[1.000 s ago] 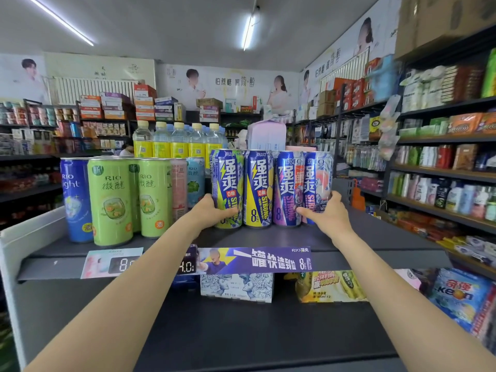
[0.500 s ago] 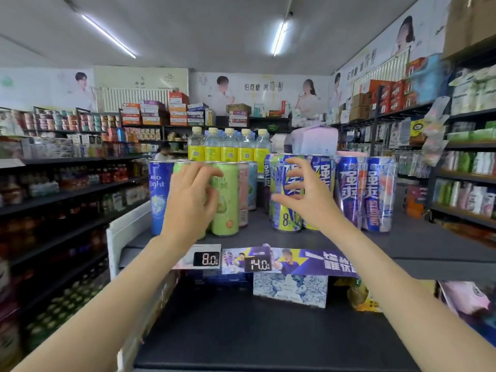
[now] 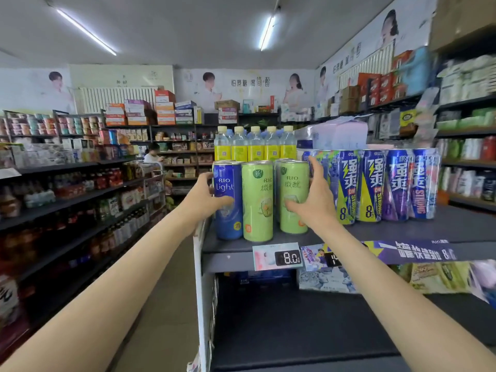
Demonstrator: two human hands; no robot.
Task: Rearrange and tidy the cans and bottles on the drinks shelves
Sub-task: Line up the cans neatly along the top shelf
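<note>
A: Cans on the top shelf (image 3: 456, 224), at its left end — the blue can (image 3: 228, 202) stands right at the shelf's edge, two green cans (image 3: 257, 202) just beside it, and the row of blue-and-yellow cans (image 3: 373, 186) off to the right.

B: And the hands?

A: The left hand (image 3: 205, 200) wraps the blue can's outer side, thumb across its front. The right hand (image 3: 312, 200) is spread against the right-hand green can (image 3: 294, 197), thumb on its face. Together they bracket the group.

B: So what could go wrong?

A: The cans are tall and narrow. A squeeze applied high up could tip one, and the front green can has nothing steadying it. A push leftward could send the blue can off the end into the aisle.

B: Anything behind?

A: The yellow-labelled bottles (image 3: 255, 149) stand close behind; a shove backward could knock them.
</note>
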